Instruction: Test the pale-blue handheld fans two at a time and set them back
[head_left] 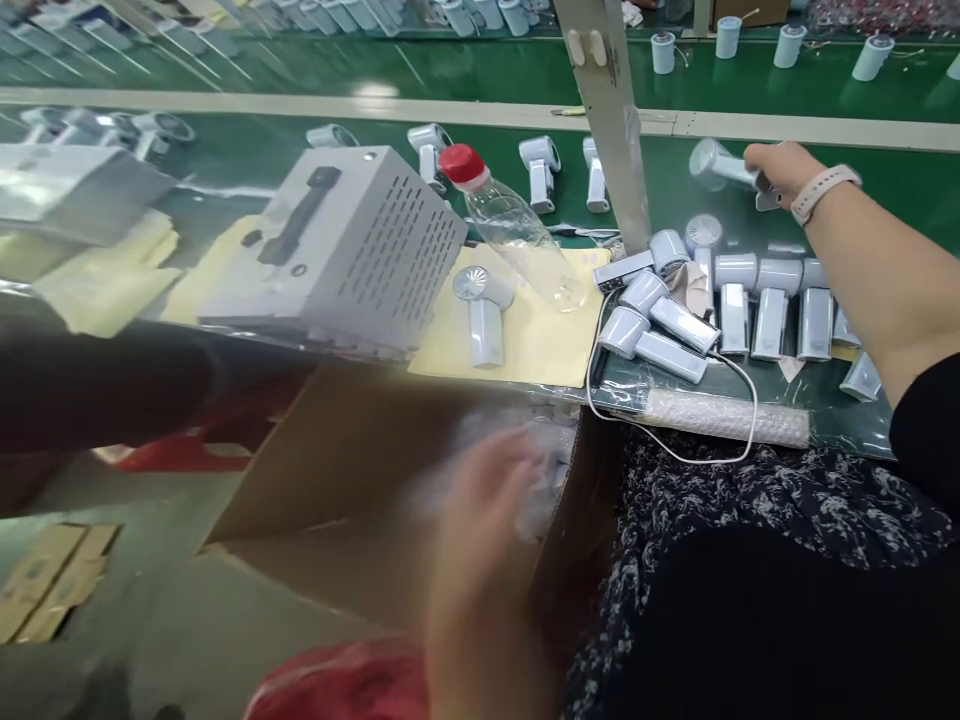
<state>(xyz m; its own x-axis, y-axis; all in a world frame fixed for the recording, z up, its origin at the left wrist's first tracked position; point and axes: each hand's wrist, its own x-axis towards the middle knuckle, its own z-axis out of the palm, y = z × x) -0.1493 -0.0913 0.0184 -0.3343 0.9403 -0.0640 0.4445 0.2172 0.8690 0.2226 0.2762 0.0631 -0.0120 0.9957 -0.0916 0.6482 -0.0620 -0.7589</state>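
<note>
"Since you have the better view, what takes up most of it?"

"The green workbench (795,222), then the open cardboard box (322,450) below its edge, then the slotted metal case (352,260) standing on top."

"And the hands?"

"The left hand (487,490) is a blur at the box, beside clear plastic wrapping (556,470); I cannot tell how far its fingers are spread or whether they have hold of anything. The right hand (786,172), over the bench, is curled closed around a pale blue handheld fan (721,163)."

"Where does that fan sit against the fingers?"

"Its handle runs into the curled fingers (756,156); the round head sticks out to their left, clear of them. A pale wristband (825,188) circles that wrist."
</note>
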